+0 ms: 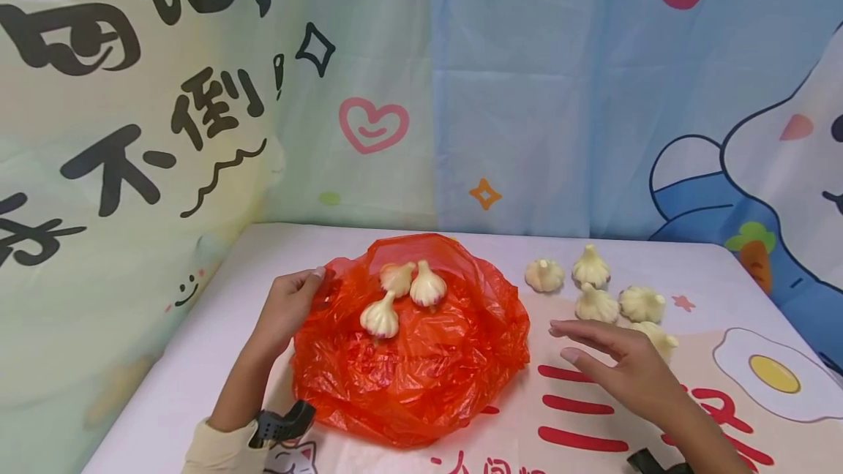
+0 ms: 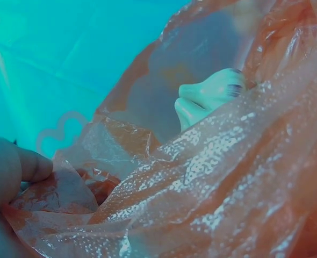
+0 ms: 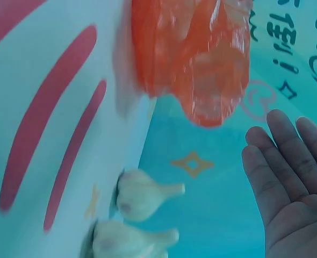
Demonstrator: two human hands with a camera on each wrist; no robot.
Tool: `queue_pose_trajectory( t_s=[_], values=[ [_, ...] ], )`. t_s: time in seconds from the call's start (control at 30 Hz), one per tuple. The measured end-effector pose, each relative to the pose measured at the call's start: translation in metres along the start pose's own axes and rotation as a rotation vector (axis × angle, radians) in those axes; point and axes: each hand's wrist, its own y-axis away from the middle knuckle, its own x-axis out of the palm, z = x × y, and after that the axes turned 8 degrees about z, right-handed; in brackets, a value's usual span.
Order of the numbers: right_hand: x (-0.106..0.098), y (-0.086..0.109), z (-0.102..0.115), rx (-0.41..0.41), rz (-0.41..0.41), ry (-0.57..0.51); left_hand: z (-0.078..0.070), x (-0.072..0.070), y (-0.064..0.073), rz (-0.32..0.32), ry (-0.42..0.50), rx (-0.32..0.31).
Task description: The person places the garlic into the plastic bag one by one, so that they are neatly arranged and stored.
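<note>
A red plastic bag (image 1: 421, 386) lies spread open in the middle of the table, and several garlic bulbs (image 1: 380, 317) sit together in its back left part. My left hand (image 1: 296, 302) pinches the bag's left rim between thumb and fingers; the left wrist view shows the gathered film (image 2: 62, 188) at the fingertips. To the right of the bag, my right hand (image 1: 622, 360) hovers with straight fingers and holds nothing. Beyond it stands a group of loose garlic bulbs (image 1: 596, 304), one partly hidden behind the hand. In the right wrist view, the palm (image 3: 303, 215) faces the camera.
The table (image 1: 197, 357) has a printed cover with red strokes and a fried egg picture (image 1: 773, 375). A printed curtain (image 1: 514, 93) hangs along the back and left. Dark straps (image 1: 285, 424) sit on both wrists.
</note>
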Motion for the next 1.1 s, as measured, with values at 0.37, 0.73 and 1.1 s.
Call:
queue_pose_trajectory(
  t_s=[0.37,0.73,1.1],
  values=[
    [-0.042,0.027,-0.015,0.186,-0.172,0.168,0.000,0.002,-0.001,0.010,0.008,-0.010],
    [-0.056,0.037,-0.043,0.223,-0.294,0.227,0.001,0.002,-0.001,0.017,0.010,-0.011],
    [-0.060,0.043,-0.070,0.375,-0.279,0.227,0.001,0.001,0.000,0.015,0.007,-0.019]
  ],
)
